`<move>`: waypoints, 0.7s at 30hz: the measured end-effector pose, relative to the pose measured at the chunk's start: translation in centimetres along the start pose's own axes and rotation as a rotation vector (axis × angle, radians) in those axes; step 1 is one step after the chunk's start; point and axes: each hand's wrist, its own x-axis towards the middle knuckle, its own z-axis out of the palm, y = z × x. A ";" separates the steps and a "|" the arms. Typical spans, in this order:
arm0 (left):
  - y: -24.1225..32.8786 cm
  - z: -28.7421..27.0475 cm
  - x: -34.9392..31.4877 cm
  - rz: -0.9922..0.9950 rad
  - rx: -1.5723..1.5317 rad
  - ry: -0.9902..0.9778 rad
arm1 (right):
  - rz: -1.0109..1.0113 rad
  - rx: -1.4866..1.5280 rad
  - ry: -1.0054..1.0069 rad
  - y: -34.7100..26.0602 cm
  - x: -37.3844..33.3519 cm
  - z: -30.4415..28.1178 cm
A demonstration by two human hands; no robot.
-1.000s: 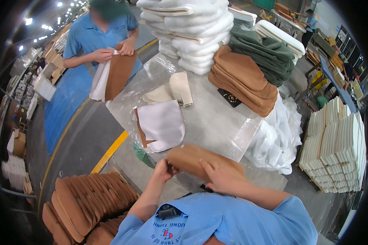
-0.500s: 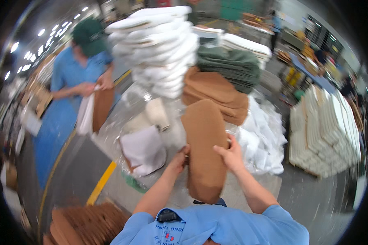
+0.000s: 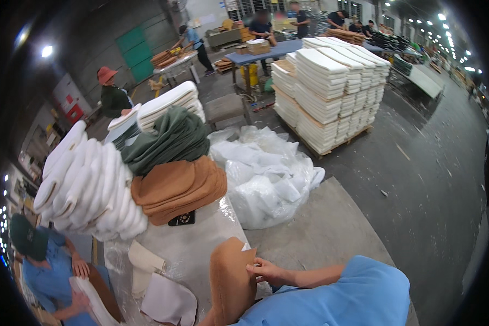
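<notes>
My right hand [image 3: 263, 270] pinches the right edge of a brown fabric cover [image 3: 228, 277], near its upper corner. The cover stands tilted over the table in front of me, rounded at its upper left, with a small white bit showing by the pinched corner. My left hand does not show; the cover and my blue sleeve fill that area. Left of the cover, a pale lilac piece [image 3: 169, 301] and a cream cloth piece [image 3: 144, 265] lie on the table [image 3: 201, 239]. Farther off is a stack of brown covers [image 3: 179, 190], with a dark patterned flat object [image 3: 182, 219] beside it.
Green covers [image 3: 168, 141] and tall white padded stacks [image 3: 87, 190] stand at the table's far left. Clear plastic with white material [image 3: 266, 179] lies heaped ahead. Beyond stands a pallet of white pads [image 3: 331, 92]. A co-worker [image 3: 49, 271] handles a brown-and-white piece at left.
My view has swung to the right. The brown cover was held between both hands; now only my right hand shows, pinching its edge, and my left has dropped out of sight.
</notes>
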 end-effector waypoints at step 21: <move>-4.7 4.5 2.6 0.080 0.853 0.281 | -0.188 -0.044 0.423 6.7 3.4 -4.9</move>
